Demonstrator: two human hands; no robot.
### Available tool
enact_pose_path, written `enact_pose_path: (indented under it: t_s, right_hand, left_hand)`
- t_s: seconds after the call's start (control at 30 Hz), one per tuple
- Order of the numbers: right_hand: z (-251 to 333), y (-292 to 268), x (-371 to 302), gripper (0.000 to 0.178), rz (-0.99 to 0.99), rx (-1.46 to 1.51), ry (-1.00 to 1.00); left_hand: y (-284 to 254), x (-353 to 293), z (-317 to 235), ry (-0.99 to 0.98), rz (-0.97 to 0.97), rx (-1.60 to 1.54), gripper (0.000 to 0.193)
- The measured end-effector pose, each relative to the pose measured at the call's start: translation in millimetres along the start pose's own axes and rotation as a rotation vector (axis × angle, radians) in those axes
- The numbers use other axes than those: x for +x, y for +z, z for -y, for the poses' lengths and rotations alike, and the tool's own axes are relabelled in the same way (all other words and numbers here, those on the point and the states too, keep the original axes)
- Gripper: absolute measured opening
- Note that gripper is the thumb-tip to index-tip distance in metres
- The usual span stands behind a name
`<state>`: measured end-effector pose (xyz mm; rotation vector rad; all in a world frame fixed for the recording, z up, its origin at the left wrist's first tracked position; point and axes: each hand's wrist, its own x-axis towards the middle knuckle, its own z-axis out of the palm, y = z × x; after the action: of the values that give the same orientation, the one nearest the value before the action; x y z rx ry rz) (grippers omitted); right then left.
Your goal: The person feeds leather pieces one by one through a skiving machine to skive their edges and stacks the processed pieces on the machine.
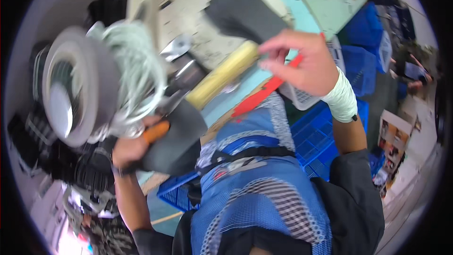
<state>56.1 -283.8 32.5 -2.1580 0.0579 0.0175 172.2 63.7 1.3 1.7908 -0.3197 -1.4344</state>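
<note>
My left hand [130, 151], blurred, is closed around an orange-handled tool [155, 132]; its working end is hard to make out. A smooth dark grey flat piece [177, 134] is held by the same hand and hangs over my lap. My right hand [304, 63] is raised over the table edge with thumb and forefinger apart. Its fingertips are close to the end of a yellow cylinder [222, 73]; whether they touch it I cannot tell. Below this hand lies a red strip [266, 94]. Pale cord [343, 97] is wound around my right wrist.
A large grey ring-shaped roll [80, 85] and a hank of whitish cord [137, 71] stand close at left. Dark grey pieces [245, 12] lie stacked on the machine table [188, 23]. Blue crates [311, 137] and a white basket [302, 98] sit at right. Another person [415, 71] is farther off.
</note>
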Motion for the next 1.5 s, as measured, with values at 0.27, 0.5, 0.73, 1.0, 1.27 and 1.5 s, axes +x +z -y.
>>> enact_pose_path:
  t_s: [0.27, 0.5, 0.73, 1.0, 1.27, 1.5]
  right_hand:
    - [-3.4, 82.2, 58.2, 0.099, 0.251, -0.554, -0.438]
    - [2.2, 48.2, 49.2, 0.019, 0.607, -0.112, -0.21]
    - [11.9, 71.6, 55.8, 0.034, 0.556, -0.304, -0.064]
    - [-14.1, 102.5, 54.2, 0.026, 0.193, -0.425, -0.416]
    - [-9.4, 81.2, 51.0, 0.021, 0.309, -0.204, -0.388]
    - [4.2, 45.8, 47.8, 0.021, 0.635, -0.135, -0.112]
  left_hand:
    - [-33.7, 41.4, 25.0, -0.145, -0.038, 0.058, 0.023]
    - [-42.5, 6.0, 26.5, 0.106, -0.001, 0.075, 0.031]
    - [-62.3, 14.2, 60.7, 0.093, -0.083, 0.117, 0.024]
    - [-47.2, 56.8, 26.7, 0.087, 0.109, 0.21, 0.034]
    - [-50.8, 61.4, 41.6, -0.037, 0.031, 0.134, 0.028]
    - [-58.5, 18.5, 62.8, 0.185, -0.075, 0.146, 0.028]
